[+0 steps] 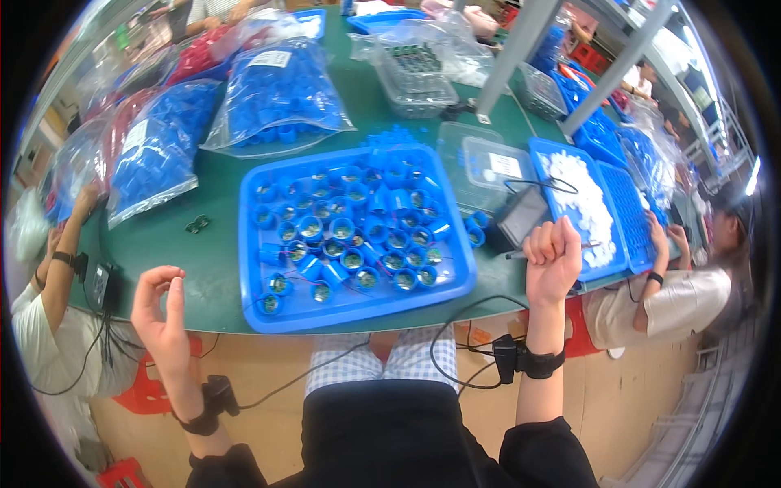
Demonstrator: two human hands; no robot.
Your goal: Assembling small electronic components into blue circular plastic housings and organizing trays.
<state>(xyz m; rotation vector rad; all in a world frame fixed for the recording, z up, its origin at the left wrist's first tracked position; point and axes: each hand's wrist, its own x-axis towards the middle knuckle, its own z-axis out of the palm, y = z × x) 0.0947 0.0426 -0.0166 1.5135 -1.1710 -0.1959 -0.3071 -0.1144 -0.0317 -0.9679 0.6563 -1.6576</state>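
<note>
The green table bears a blue tray centrally, presumably for both hands' reach. The left hand hovers half-curled and empty left of it; the right hand, rightward, is fisted, apparently around a slim tool. Blue cups sit in the tray, corralled by its rim.

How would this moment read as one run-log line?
left hand: half-open, empty | right hand: curled, seemingly gripping thin tool | blue tray: on table, holding many blue cups
</note>
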